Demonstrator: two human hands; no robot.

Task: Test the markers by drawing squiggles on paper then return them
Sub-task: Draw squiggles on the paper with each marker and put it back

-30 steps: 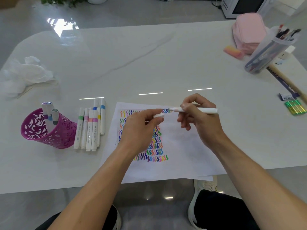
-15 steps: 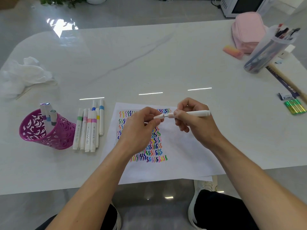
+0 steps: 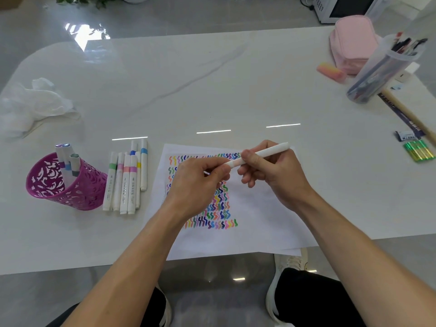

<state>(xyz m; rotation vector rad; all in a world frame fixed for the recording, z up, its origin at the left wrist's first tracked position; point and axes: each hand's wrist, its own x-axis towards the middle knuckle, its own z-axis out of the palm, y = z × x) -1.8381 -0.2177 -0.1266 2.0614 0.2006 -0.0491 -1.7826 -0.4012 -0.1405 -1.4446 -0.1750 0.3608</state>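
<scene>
A glossy white marble-look table (image 3: 212, 79) fills the view, with grey floor beyond it and a plant's leaves at the far edge around 11 o'clock. A sheet of paper (image 3: 247, 227) lies at the near edge, at the centre, covered in rows of coloured squiggles (image 3: 219, 208).

Both forearms reach in from 6 o'clock and meet above the paper. The right hand (image 3: 271, 175) is curled, thumb and forefinger pinched on the barrel of a white marker (image 3: 264, 153), which slants up toward 2 o'clock with its free end past the knuckles. The left hand (image 3: 195, 182) is turned back-upward, its fingers closed round the marker's lower end at about 8 o'clock from the right hand; whether a cap sits under those fingers cannot be told. The two hands are just beside each other, both off the paper.

At 9 o'clock from the hands a row of white markers (image 3: 127, 182) with coloured bands lies side by side on the table, just beside the paper's left edge. Further toward 9 o'clock stands a purple openwork cup (image 3: 63, 185), tilted, with three markers upright in it. A crumpled white cloth (image 3: 35, 105) rests at 10 o'clock. At 2 o'clock sit a pink pouch (image 3: 351, 43) and a clear tub of pens (image 3: 382, 69).
</scene>
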